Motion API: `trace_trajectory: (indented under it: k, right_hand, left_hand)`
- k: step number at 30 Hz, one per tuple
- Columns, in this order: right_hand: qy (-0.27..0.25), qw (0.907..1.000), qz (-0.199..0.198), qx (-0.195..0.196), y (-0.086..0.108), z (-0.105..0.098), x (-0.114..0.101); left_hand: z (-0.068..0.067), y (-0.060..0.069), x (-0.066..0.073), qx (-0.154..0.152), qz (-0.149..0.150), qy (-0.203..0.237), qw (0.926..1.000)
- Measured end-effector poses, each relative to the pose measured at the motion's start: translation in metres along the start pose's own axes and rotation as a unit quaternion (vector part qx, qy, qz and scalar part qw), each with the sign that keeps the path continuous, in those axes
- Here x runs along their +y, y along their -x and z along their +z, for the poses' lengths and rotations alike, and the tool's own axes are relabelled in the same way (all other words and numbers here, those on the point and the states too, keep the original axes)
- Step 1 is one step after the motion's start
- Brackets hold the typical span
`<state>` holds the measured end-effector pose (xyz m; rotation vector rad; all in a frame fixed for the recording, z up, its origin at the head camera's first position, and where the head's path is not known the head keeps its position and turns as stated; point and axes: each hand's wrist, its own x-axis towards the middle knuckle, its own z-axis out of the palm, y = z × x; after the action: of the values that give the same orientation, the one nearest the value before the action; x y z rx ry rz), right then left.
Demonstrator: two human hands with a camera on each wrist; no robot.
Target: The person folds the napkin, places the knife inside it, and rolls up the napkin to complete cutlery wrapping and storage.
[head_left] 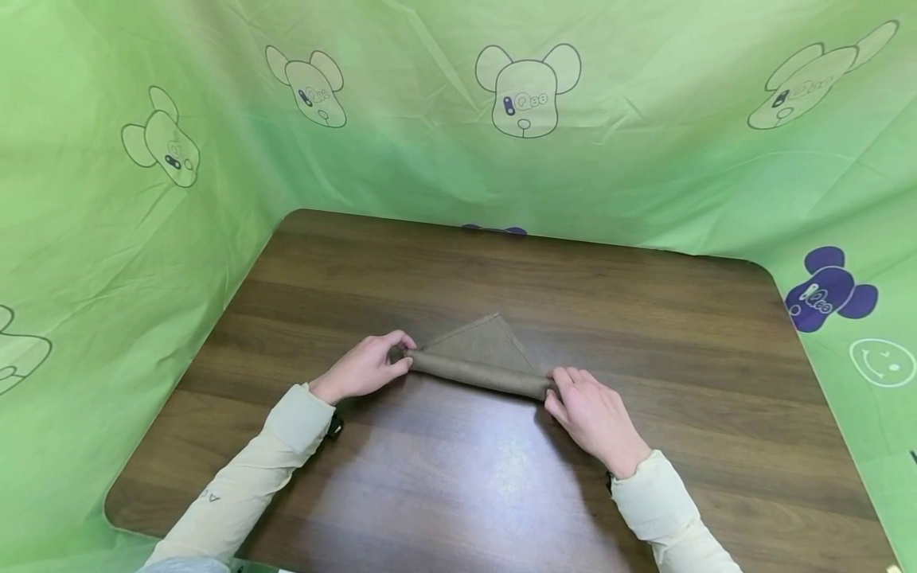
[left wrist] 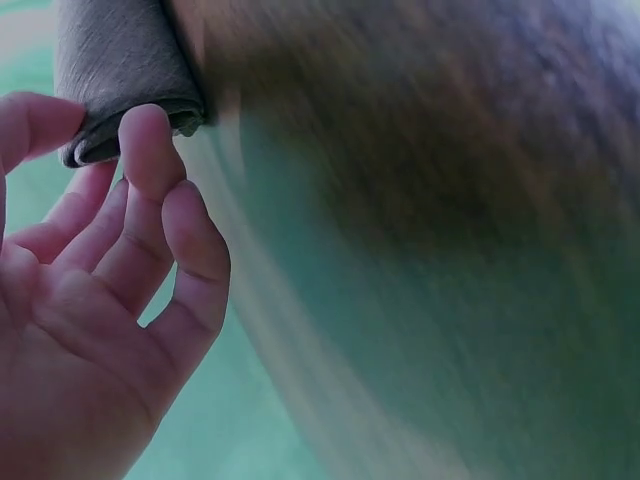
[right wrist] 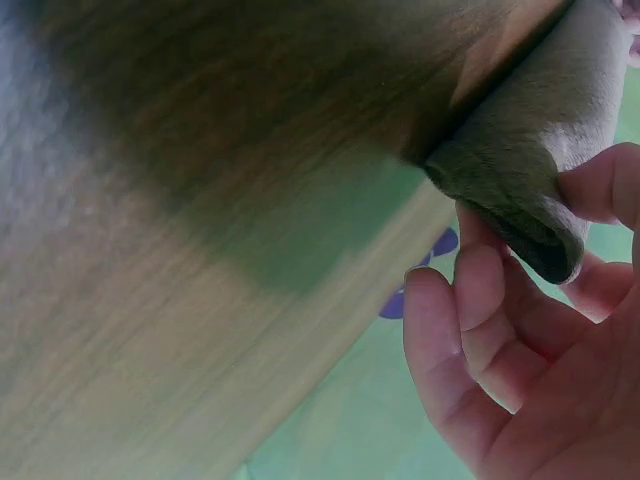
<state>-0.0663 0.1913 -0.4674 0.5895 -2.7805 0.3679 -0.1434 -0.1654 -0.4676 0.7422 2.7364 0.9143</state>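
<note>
A brown cloth (head_left: 476, 372) lies mid-table, its near part rolled into a tube and its far part a flat triangle pointing away. My left hand (head_left: 365, 366) pinches the tube's left end between thumb and fingers. At the other end, my right hand (head_left: 591, 410) holds the roll in the same way. The left wrist view shows the rolled cloth's end (left wrist: 130, 80) with thumb and fingertips on it. In the right wrist view the folded layers of the cloth (right wrist: 530, 150) show at its end, the thumb on one side and fingers on the other.
The wooden table (head_left: 444, 477) has rounded corners and a shiny patch of light near the front. Green printed fabric (head_left: 408, 167) hangs behind it and along both sides.
</note>
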Motion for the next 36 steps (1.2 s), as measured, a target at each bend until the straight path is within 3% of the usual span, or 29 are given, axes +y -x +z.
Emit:
trace_trajectory:
  k: [11,17,36]
  right_hand:
    - [0.006,0.9999,0.008,-0.008,0.0,0.001,-0.001]
    - [0.006,0.9994,0.019,-0.027,-0.001,0.003,-0.001]
    - [-0.026,0.9959,0.063,-0.06,-0.006,0.006,-0.002]
  left_hand:
    - [0.001,-0.003,0.001,0.005,0.002,0.006,1.0]
    - [0.002,-0.004,0.002,0.004,-0.015,0.012,0.9998]
    - [0.007,-0.01,0.001,0.017,-0.026,-0.008,0.9995]
